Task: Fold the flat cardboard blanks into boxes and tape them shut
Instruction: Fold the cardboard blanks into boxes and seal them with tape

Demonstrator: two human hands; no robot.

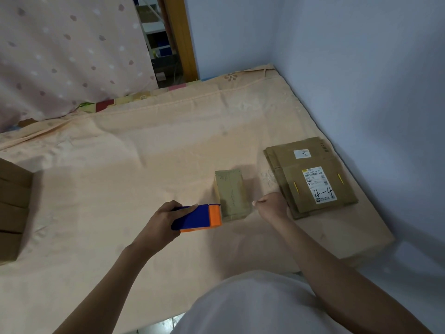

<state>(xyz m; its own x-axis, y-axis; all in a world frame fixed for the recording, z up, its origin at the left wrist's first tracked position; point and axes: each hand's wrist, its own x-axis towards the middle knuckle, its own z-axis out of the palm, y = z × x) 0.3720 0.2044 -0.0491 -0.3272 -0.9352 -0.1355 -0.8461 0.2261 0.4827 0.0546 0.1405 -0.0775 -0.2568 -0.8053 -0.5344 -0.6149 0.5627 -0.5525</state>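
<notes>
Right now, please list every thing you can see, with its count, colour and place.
folded box: one, brown, centre of the sheet, between the hands
tape dispenser: one, blue and orange, touching the box's left side
flat blanks: a stack, count unclear, brown, white labels on top, right by the wall
boxes: a stack, brown, left edge, partly cut off
sheet: one, peach, under everything
curtain: one, pink, spotted, upper left
left hand: grips the dispenser
right hand: curled, next to the blanks; whether it holds anything is unclear

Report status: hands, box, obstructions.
Left hand grips tape dispenser at folded box. Right hand curled beside box, apparently empty. Flat blanks stacked right. Nothing obstructing.
</notes>
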